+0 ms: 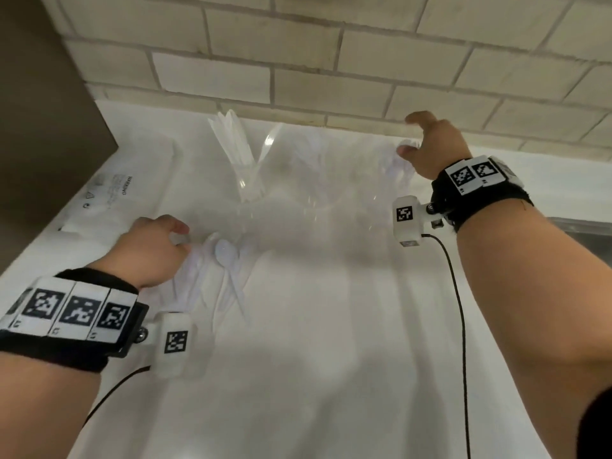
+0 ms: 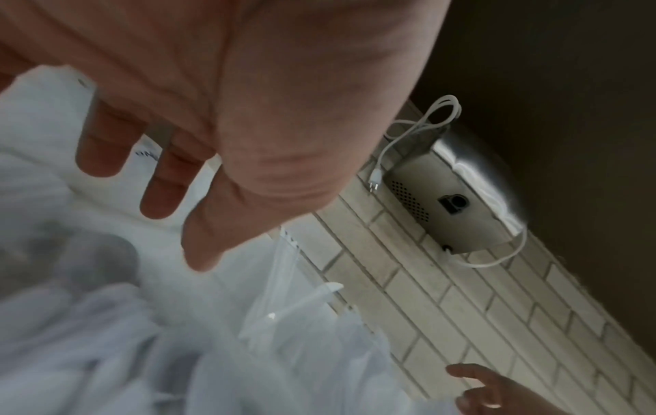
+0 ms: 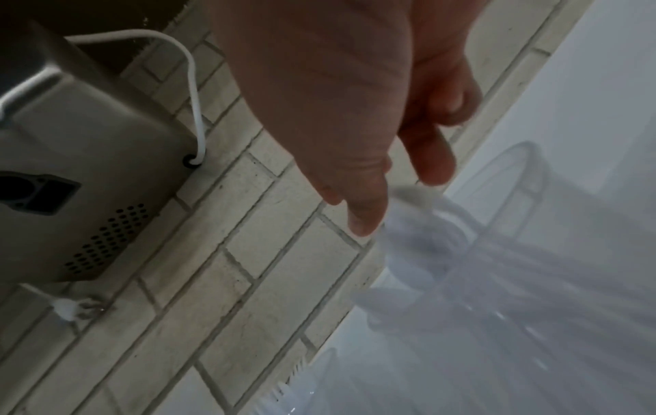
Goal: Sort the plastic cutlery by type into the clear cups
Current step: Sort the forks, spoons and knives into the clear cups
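A white counter [image 1: 331, 342] runs up to a wall of pale, cream-coloured brick-shaped tiles [image 1: 331, 54] laid in staggered rows with grey grout, and a dark brown panel [image 1: 43, 94] closes off the left side. In the wrist views, a grey metal box with a patch of small vent holes [image 2: 458, 196] is fixed to the tiled wall, and 1 white cord [image 2: 419, 123] loops beside it with its plug hanging loose against the tiles. The light is soft and even, leaving faint grey shadows on the counter.
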`<state>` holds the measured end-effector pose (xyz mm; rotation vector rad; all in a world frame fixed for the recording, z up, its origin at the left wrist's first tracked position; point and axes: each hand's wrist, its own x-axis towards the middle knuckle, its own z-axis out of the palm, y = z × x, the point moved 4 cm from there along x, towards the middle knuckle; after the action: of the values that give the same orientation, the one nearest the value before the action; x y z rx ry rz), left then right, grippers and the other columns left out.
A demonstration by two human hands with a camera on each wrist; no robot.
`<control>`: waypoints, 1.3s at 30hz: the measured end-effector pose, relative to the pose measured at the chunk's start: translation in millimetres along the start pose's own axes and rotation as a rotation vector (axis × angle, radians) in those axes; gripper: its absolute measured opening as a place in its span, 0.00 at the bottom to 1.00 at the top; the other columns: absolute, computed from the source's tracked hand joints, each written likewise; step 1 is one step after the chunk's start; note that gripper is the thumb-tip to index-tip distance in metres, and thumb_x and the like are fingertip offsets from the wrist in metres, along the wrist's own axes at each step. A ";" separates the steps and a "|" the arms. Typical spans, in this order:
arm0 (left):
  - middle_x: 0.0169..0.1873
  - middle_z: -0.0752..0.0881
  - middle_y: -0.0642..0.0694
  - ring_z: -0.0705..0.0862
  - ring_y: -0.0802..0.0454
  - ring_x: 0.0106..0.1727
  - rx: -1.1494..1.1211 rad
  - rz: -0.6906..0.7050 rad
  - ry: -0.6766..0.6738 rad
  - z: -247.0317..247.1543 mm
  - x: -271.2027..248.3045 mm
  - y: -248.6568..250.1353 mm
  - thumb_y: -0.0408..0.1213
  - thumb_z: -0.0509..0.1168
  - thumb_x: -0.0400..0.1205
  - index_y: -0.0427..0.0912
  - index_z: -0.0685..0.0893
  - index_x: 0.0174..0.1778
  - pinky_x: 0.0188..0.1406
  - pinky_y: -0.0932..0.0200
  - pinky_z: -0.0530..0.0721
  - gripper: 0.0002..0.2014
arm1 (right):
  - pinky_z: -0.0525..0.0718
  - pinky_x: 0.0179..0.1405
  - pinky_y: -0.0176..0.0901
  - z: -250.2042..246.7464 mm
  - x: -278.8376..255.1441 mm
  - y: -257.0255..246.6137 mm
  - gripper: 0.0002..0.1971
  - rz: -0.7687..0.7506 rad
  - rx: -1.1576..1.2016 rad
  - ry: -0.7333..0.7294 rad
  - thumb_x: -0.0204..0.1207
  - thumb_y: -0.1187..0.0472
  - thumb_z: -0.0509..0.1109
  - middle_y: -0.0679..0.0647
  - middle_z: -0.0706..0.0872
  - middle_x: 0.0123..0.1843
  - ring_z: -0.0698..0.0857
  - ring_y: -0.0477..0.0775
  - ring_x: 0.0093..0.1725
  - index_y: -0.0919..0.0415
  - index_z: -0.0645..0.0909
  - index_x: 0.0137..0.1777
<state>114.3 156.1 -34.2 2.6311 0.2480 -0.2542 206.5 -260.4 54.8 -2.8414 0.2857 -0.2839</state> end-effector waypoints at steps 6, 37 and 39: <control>0.72 0.68 0.34 0.70 0.38 0.72 0.128 -0.131 -0.123 5.0 -9.6 -21.9 0.50 0.77 0.69 0.44 0.60 0.80 0.66 0.48 0.73 0.46 | 0.79 0.57 0.48 -13.1 -33.7 -40.8 0.23 -0.022 0.024 0.161 0.76 0.51 0.72 0.59 0.68 0.74 0.84 0.64 0.57 0.58 0.76 0.69; 0.46 0.90 0.39 0.90 0.44 0.48 0.204 0.016 -0.290 31.5 -2.3 16.9 0.39 0.62 0.83 0.36 0.83 0.45 0.47 0.53 0.88 0.10 | 0.83 0.42 0.45 138.5 -177.0 -211.3 0.28 -0.313 0.016 -0.665 0.62 0.37 0.79 0.56 0.83 0.46 0.83 0.57 0.53 0.61 0.75 0.41; 0.48 0.89 0.37 0.90 0.42 0.46 0.114 -0.036 -0.283 31.4 2.2 13.6 0.37 0.61 0.83 0.36 0.82 0.50 0.47 0.50 0.89 0.08 | 0.84 0.47 0.46 137.4 -175.4 -209.9 0.25 -0.313 -0.024 -0.661 0.64 0.40 0.78 0.54 0.80 0.44 0.81 0.57 0.56 0.60 0.74 0.42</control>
<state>115.2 129.6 -55.8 2.6620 0.1898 -0.6641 103.0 10.2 -44.1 -2.7990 -0.2924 0.5978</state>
